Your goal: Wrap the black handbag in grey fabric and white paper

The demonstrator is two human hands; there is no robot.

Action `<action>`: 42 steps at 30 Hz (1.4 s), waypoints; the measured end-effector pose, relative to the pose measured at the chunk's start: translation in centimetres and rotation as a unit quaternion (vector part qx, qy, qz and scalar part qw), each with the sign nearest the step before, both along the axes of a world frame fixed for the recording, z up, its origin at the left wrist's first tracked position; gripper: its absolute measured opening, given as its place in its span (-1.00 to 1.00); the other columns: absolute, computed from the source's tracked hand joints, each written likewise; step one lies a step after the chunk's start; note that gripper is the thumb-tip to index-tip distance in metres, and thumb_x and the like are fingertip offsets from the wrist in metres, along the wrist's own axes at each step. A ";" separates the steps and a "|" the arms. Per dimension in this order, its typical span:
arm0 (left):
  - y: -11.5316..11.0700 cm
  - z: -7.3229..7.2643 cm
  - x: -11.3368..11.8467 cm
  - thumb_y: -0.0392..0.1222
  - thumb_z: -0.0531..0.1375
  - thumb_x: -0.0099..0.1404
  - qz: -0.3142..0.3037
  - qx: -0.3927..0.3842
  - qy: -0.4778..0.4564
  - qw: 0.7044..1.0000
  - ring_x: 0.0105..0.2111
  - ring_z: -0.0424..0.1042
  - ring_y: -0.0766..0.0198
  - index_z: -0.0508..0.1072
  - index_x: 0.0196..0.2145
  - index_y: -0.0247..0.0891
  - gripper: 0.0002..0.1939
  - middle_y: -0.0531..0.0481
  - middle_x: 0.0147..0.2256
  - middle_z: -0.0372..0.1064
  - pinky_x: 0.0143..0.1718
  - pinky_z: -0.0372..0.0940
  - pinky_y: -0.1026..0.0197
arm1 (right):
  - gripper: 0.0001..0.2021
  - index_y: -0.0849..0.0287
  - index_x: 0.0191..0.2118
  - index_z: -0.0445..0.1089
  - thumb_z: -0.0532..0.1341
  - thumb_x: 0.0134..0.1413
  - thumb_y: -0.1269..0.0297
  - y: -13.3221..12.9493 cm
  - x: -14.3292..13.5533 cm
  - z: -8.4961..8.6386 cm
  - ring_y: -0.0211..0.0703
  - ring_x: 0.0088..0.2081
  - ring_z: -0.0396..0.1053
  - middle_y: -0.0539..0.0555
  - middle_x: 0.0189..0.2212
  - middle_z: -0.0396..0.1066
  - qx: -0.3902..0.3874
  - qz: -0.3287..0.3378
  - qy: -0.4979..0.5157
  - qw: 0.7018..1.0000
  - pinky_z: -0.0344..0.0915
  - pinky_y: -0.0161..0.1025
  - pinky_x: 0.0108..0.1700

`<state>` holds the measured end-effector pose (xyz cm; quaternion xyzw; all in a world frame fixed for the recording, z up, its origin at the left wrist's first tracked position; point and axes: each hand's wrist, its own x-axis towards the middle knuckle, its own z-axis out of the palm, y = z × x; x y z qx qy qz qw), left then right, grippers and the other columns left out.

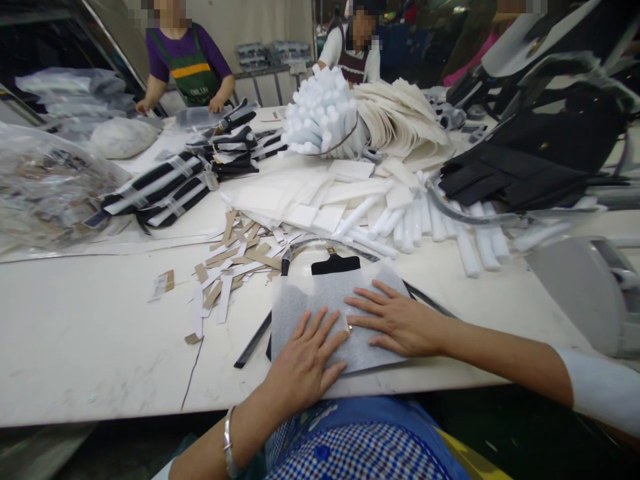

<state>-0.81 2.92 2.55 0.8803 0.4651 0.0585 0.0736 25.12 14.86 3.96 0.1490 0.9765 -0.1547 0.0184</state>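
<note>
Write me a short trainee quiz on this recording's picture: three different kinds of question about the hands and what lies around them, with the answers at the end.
1. Multiple choice. What do the left hand and the right hand lie on?
a) a wooden board
b) a grey sheet
c) a glass tray

2. True or false? A bracelet is worn on the left wrist.

3. Short answer. Which lie nearer the sheet: the loose card strips or the bundled white tubes?

Key
1: b
2: True
3: The card strips
</note>
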 end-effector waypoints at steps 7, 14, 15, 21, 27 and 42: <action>-0.7 -1.5 -0.3 0.10 0.08 0.41 0.015 0.091 0.029 0.995 0.38 -0.08 -0.04 -0.02 0.38 -0.05 -0.32 -0.12 0.39 -0.10 0.36 -0.18 -0.13 | -0.44 -0.09 0.38 0.04 0.11 0.33 0.07 0.0 0.6 -0.9 0.07 0.43 -0.24 0.05 0.43 -0.21 -0.012 -0.006 0.026 1.000 -0.31 0.26 0.37; 0.4 -3.4 -1.5 0.30 -0.01 0.37 -0.022 0.139 0.031 0.990 0.32 0.09 -0.04 0.12 0.34 -0.09 -0.29 -0.14 0.32 0.12 0.38 -0.28 -0.14 | -0.39 -0.10 0.39 0.00 0.14 0.31 0.04 0.3 0.6 -1.0 0.07 0.41 -0.17 0.05 0.43 -0.17 0.016 0.000 0.025 1.000 -0.22 0.21 0.38; 0.4 -3.8 -1.7 0.25 -0.02 0.40 -0.023 0.133 0.025 0.991 0.32 0.09 -0.03 0.14 0.33 -0.09 -0.34 -0.13 0.33 0.10 0.37 -0.24 -0.14 | -0.39 -0.10 0.39 0.01 0.15 0.30 0.02 0.3 0.6 -1.4 0.08 0.41 -0.16 0.05 0.42 -0.15 0.032 0.003 0.025 0.999 -0.19 0.21 0.37; 1.4 -3.0 -2.9 -0.29 -0.08 0.51 -0.013 0.094 -0.031 0.995 0.28 0.17 0.24 0.33 0.21 -0.08 -0.58 0.15 0.29 0.19 0.33 0.05 0.09 | -0.42 0.09 0.31 0.19 0.11 0.30 -0.08 0.9 0.9 -3.6 0.08 0.39 -0.08 0.07 0.35 0.10 0.080 0.004 0.073 0.994 0.04 0.13 0.32; 5.0 0.2 -2.9 -0.30 -0.01 0.48 0.064 0.095 -0.039 0.993 0.10 0.39 0.23 0.41 0.12 -0.34 -0.65 -0.05 0.09 0.44 0.10 0.36 0.20 | -0.58 0.23 0.30 0.20 -0.01 0.40 0.38 2.5 0.5 -2.4 -0.01 0.28 0.16 0.15 0.27 0.23 0.067 -0.090 0.052 0.992 0.23 0.01 0.24; 7.8 3.1 -3.2 -0.14 0.08 0.45 0.072 0.042 -0.150 0.985 -0.17 0.43 0.17 0.43 -0.10 -0.34 -0.76 -0.09 -0.23 0.47 0.09 0.32 0.01 | -0.77 0.15 0.03 0.37 0.11 0.33 0.32 4.3 -0.5 1.8 -0.02 -0.10 0.44 0.14 -0.22 0.51 0.022 -0.106 0.160 0.981 0.30 0.04 0.19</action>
